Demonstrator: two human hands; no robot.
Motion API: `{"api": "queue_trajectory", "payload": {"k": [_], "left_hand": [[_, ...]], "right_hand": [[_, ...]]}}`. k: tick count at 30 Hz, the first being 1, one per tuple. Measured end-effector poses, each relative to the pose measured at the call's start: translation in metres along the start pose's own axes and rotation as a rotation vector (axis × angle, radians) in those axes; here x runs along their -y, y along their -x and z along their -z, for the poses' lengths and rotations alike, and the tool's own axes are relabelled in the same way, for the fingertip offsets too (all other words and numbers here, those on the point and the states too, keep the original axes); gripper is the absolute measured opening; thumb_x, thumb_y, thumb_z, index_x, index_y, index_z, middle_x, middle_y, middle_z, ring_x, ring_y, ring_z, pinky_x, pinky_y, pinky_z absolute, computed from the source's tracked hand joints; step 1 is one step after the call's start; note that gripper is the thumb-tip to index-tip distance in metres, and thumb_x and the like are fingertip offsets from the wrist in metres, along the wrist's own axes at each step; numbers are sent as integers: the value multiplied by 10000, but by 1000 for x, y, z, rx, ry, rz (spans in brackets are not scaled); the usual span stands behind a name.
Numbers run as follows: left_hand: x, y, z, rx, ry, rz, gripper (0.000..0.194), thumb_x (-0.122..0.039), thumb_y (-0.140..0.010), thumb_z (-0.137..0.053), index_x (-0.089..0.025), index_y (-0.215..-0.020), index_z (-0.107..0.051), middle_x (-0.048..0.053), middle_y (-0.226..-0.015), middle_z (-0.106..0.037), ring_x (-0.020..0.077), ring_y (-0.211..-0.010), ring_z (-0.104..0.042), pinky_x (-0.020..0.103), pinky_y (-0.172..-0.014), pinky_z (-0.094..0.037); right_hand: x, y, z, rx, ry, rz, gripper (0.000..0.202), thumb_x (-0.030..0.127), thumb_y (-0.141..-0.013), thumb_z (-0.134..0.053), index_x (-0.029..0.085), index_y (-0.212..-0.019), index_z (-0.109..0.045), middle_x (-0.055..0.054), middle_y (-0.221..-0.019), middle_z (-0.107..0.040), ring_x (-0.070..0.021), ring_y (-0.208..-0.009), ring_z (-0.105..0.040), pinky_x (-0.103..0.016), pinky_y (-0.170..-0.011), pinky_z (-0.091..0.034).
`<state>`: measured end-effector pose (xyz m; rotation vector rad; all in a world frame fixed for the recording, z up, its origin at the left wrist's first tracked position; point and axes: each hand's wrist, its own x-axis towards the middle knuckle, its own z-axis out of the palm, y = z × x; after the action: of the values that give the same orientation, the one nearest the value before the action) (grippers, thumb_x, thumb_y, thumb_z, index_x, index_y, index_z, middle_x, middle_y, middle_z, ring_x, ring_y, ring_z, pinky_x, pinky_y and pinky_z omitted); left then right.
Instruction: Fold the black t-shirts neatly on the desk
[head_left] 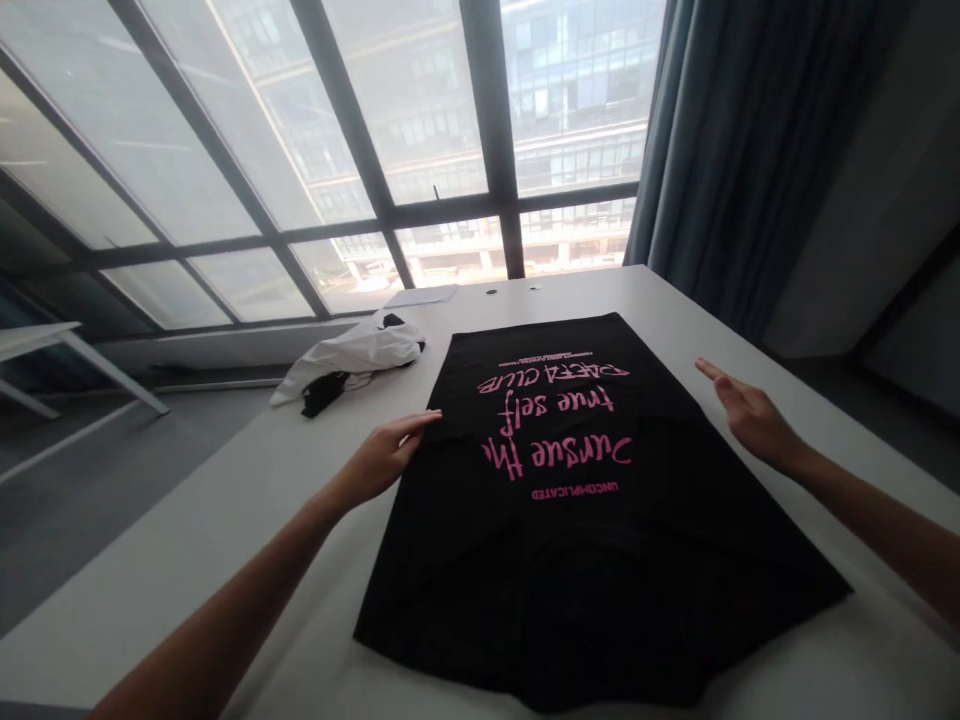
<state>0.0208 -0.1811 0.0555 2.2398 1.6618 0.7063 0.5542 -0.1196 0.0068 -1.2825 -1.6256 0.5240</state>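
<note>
A black T-shirt lies flat on the white table, its pink lettering upside down in the view and its hem toward the window. At the shirt's left edge is my left hand, fingers stretched out and fingertips at the fabric, gripping nothing. My right hand hovers just beyond the right edge, apart from the shirt, with its fingers extended and nothing held.
Crumpled white and black cloth lies at the table's left edge. Behind it are a sheet of paper and two small items near the far edge. Windows rise beyond, a blue curtain hangs right, and another table stands left.
</note>
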Motion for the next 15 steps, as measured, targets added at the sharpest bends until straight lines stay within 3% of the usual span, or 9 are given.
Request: {"api": "queue_trajectory", "payload": {"k": [4, 7, 12, 15], "left_hand": [[6, -1, -46, 1, -55, -79, 575, -564, -999, -368, -220, -1396, -603, 36, -1495, -540, 258, -1428, -445, 443, -1223, -308], [13, -3, -70, 65, -139, -142, 574, -554, -1014, -357, -251, -1476, -514, 26, -1582, -424, 273, -1493, -329, 499, -1231, -264], [23, -3, -80, 145, -246, -191, 572, -551, -1029, -355, -288, -1531, -433, 20, -1631, -330, 286, -1514, -269, 514, -1228, -256], [25, -3, -79, 151, -268, -192, 566, -555, -1026, -371, -298, -1526, -441, 21, -1630, -330, 298, -1509, -281, 525, -1223, -258]], "right_hand": [[11, -10, 5, 74, -327, -150, 623, 554, -1030, -165, 242, -1425, -531, -122, -1506, -521, -260, -1407, -465, -555, -1127, -418], [6, -15, 15, 53, -318, -130, 650, 573, -1018, -156, 227, -1423, -528, -140, -1478, -550, -274, -1391, -488, -560, -1106, -440], [-19, -12, 20, -50, -93, -69, 683, 620, -1011, -204, 199, -1420, -556, -153, -1453, -573, -294, -1374, -510, -555, -1111, -429], [-33, -4, 5, 43, 187, 91, 638, 600, -1013, -288, 216, -1461, -531, -109, -1533, -493, -282, -1460, -391, -538, -1198, -310]]}}
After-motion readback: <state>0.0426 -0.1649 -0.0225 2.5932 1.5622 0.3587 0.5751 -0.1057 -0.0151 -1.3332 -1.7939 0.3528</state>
